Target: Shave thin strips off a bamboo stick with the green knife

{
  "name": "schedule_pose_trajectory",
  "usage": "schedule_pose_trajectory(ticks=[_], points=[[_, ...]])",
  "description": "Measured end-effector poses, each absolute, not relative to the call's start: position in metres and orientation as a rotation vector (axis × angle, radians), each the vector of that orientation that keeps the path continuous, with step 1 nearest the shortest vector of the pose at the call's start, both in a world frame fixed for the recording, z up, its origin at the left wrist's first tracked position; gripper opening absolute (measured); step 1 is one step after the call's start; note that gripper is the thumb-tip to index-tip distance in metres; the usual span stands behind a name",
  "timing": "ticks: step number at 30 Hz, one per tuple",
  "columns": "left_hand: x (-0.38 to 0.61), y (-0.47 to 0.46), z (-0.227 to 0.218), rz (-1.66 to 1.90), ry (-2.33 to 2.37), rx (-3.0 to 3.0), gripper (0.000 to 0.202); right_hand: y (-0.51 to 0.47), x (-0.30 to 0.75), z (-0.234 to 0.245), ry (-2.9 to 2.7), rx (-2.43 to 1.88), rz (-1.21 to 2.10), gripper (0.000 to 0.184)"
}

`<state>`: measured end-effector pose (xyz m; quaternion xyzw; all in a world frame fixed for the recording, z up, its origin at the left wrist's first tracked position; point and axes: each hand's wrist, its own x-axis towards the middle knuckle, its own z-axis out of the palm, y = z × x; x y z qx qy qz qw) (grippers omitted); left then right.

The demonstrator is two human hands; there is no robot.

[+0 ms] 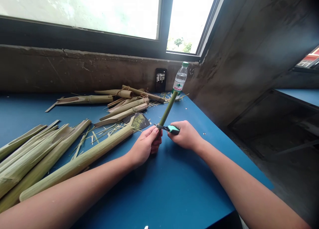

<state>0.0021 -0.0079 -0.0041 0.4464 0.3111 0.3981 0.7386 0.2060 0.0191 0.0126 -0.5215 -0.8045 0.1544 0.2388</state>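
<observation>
My left hand (146, 146) is closed round the lower end of a thin green stalk (168, 109), which slants up and away toward the window. My right hand (185, 135) grips a small knife with a teal handle (172, 129). Its short blade touches the stalk just above my left fingers. Both hands hover over the blue table (159, 189), near its right edge.
Long pale-green husked stalks (50, 159) lie across the table's left side. A pile of peeled husks (124, 106) lies farther back. A water bottle (179, 80) and a dark phone (160, 79) stand by the wall under the window. The table drops off on the right.
</observation>
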Motion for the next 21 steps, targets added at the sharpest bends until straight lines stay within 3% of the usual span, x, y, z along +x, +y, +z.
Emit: schedule_pose_trajectory(ticks=[21], points=[[0.0025, -0.0082, -0.0028, 0.857, 0.714, 1.002, 0.028, 0.0182, 0.2053, 0.0185, -2.271, -1.566, 0.279, 0.019]])
